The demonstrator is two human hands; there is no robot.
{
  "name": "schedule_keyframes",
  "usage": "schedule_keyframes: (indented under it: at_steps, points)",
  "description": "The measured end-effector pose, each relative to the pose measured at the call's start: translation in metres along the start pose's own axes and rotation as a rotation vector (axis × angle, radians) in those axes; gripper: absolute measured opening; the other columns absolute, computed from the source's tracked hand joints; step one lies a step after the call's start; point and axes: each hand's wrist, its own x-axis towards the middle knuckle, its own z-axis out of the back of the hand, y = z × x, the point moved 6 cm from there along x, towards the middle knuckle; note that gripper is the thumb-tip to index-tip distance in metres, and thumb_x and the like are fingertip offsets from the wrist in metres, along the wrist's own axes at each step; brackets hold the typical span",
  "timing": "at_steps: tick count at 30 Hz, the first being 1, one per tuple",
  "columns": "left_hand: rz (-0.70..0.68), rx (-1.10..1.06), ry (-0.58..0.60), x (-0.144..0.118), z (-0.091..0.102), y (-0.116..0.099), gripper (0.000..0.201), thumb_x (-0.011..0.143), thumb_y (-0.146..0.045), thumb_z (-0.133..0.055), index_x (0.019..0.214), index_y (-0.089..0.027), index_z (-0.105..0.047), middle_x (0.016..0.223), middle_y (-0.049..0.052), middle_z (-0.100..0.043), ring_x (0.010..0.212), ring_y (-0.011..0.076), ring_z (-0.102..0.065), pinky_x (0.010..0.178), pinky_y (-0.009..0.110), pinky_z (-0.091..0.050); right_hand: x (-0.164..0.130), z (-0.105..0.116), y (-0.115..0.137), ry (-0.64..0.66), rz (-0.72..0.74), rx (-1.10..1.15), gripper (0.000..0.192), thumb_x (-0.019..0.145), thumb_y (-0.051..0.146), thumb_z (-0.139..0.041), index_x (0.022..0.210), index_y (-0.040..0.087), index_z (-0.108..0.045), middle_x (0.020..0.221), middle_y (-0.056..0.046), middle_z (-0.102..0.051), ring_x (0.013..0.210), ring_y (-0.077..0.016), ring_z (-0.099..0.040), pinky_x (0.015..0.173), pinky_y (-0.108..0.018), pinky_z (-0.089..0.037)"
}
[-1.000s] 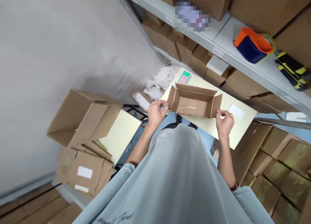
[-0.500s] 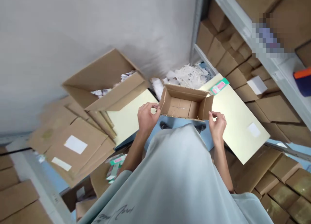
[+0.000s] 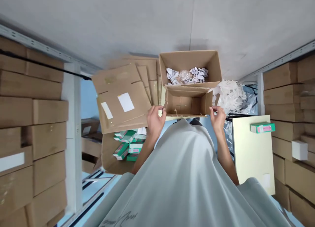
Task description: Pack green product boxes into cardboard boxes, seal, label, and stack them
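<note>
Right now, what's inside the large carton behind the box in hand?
The large carton holds crumpled pale paper and a clear, plastic-like wad. Whatever lies beneath them is covered; the held box hides most of the carton's front.

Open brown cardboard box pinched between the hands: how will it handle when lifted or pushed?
Probably light for its size: the open brown cardboard box shows no goods inside, and the left hand and right hand grip its ends by fingertips. Walls likely fairly stiff, as they stand straight. Its right end flap may fold under a push, being thin and unsealed.
</note>
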Motion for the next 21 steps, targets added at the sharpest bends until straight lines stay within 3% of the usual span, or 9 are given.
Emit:
schedule_keyframes:
  at_steps: [4,9,11,14,16,18,21]
  points:
    - [0.088,0.008,-0.047,-0.004,-0.010,0.014,0.016,0.110,-0.035,-0.055,0.106,-0.026,-0.068,0.105,0.008,-0.078,0.107,0.0278,-0.076,0.104,0.043,-0.059,0.024,-0.021,0.007,0.056,0.038,0.036,0.042,0.113,0.054,-0.050,0.096,0.023,-0.071,0.097,-0.013,-0.079,0.097,-0.0304,-0.071,0.095,-0.047,-0.057]
    - [0.208,-0.035,-0.049,0.004,-0.021,0.015,0.015,0.106,-0.031,-0.057,0.117,-0.024,-0.067,0.112,0.012,-0.076,0.113,0.0301,-0.076,0.109,0.047,-0.059,0.045,-0.030,0.008,0.139,0.032,0.100,0.040,0.110,0.057,-0.055,0.096,0.023,-0.070,0.098,-0.012,-0.079,0.094,-0.0284,-0.072,0.096,-0.045,-0.060]
    - [0.235,-0.057,-0.054,0.015,-0.019,0.013,0.034,0.101,-0.029,-0.064,0.135,-0.023,-0.064,0.123,0.015,-0.075,0.122,0.0322,-0.074,0.115,0.051,-0.059,0.053,-0.030,0.008,0.200,0.026,0.107,0.041,0.107,0.061,-0.059,0.099,0.022,-0.071,0.101,-0.012,-0.080,0.092,-0.0276,-0.073,0.096,-0.045,-0.061]
    - [0.162,-0.082,-0.028,0.044,-0.016,0.005,0.076,0.099,-0.030,-0.073,0.169,-0.023,-0.044,0.161,0.022,-0.059,0.154,0.0360,-0.059,0.131,0.053,-0.050,0.079,-0.025,0.006,0.174,0.058,0.091,0.051,0.105,0.067,-0.063,0.117,0.019,-0.073,0.114,-0.016,-0.080,0.102,-0.0299,-0.074,0.100,-0.047,-0.062]
    - [0.067,-0.084,0.009,0.071,-0.016,-0.002,0.090,0.099,-0.033,-0.076,0.178,-0.024,-0.033,0.180,0.022,-0.040,0.171,0.0377,-0.041,0.140,0.055,-0.039,0.107,-0.020,0.004,0.069,0.096,0.052,0.065,0.105,0.070,-0.061,0.138,0.014,-0.068,0.136,-0.023,-0.076,0.126,-0.0349,-0.071,0.111,-0.052,-0.059]
    - [-0.017,-0.065,0.052,0.096,-0.022,-0.009,0.091,0.099,-0.033,-0.077,0.179,-0.025,-0.034,0.188,0.020,-0.028,0.177,0.0387,-0.028,0.144,0.056,-0.031,0.140,-0.021,-0.002,0.000,0.090,-0.002,0.078,0.107,0.072,-0.055,0.154,0.010,-0.059,0.157,-0.029,-0.065,0.149,-0.0380,-0.061,0.124,-0.056,-0.051]
    - [-0.074,-0.026,0.116,0.125,-0.036,-0.015,0.081,0.100,-0.026,-0.073,0.176,-0.027,-0.045,0.190,0.017,-0.027,0.178,0.0385,-0.027,0.144,0.057,-0.029,0.181,-0.041,-0.011,0.083,0.011,-0.042,0.081,0.112,0.072,-0.043,0.161,0.009,-0.053,0.162,-0.031,-0.062,0.154,-0.0379,-0.060,0.127,-0.056,-0.049]
